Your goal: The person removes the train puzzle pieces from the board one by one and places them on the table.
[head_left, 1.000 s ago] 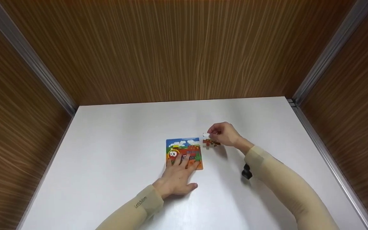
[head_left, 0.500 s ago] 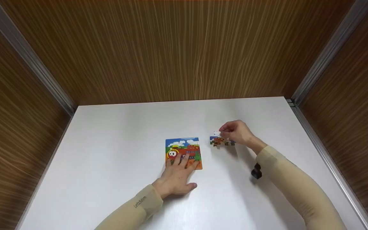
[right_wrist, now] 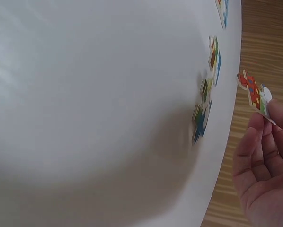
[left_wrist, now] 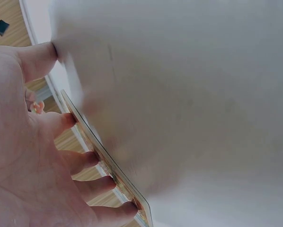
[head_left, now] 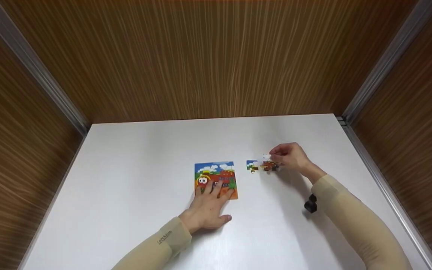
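My left hand (head_left: 207, 210) lies spread out with its fingertips on a small picture puzzle board (head_left: 216, 168) showing a red train with a face, clouds and sky. In the left wrist view, the fingertips rest along the board (left_wrist: 110, 163), and its lower part is hidden under them in the head view. Between thumb and fingers my right hand (head_left: 293, 157) pinches a puzzle piece (right_wrist: 253, 92) with red, green and white parts, raised above the table. Below it, other loose puzzle pieces (right_wrist: 201, 112) lie on the table. One more loose piece (head_left: 252, 164) lies between board and right hand.
The white table (head_left: 137, 180) is bounded by wood-grain panels (head_left: 216, 63) at the back and both sides, with metal rails (head_left: 384, 180) at the edges. A black object (head_left: 311, 204) is at the right forearm's cuff.
My right hand has moved to the right, away from the board, with a puzzle piece in its pinch. A loose piece now shows uncovered to its left. The left hand and board have stayed put.
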`<state>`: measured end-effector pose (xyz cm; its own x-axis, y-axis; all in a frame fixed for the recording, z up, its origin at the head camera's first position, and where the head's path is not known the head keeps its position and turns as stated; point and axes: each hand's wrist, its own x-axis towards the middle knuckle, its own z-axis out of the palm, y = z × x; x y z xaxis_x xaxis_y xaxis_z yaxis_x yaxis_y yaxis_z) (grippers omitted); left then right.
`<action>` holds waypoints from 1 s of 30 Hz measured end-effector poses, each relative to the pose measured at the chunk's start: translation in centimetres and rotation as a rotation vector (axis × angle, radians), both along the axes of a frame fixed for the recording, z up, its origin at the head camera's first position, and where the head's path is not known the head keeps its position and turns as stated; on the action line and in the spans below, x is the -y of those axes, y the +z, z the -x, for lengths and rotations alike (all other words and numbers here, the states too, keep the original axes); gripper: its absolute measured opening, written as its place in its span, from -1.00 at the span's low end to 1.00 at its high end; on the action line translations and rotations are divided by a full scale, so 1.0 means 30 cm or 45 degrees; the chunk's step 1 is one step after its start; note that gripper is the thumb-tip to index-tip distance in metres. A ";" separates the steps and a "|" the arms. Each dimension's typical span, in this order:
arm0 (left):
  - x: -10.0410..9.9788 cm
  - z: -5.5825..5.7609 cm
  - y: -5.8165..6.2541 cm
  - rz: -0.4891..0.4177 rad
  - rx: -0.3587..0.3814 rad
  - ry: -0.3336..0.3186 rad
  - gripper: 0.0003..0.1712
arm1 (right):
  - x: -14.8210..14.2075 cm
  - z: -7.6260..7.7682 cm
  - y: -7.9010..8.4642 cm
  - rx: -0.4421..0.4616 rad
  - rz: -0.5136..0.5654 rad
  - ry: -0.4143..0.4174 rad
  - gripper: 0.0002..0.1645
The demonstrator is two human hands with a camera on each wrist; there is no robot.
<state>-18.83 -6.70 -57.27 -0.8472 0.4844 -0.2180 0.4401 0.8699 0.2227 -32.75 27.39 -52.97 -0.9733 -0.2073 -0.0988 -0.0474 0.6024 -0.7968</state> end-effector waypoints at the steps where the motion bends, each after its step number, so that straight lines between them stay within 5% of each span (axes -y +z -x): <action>1: 0.000 0.000 0.000 -0.002 0.004 0.001 -0.01 | -0.010 -0.002 -0.002 -0.002 -0.002 -0.007 -0.76; 30: -0.002 0.003 -0.001 -0.008 0.008 -0.005 -0.01 | -0.226 -0.010 -0.079 0.204 -0.009 -0.231 -0.59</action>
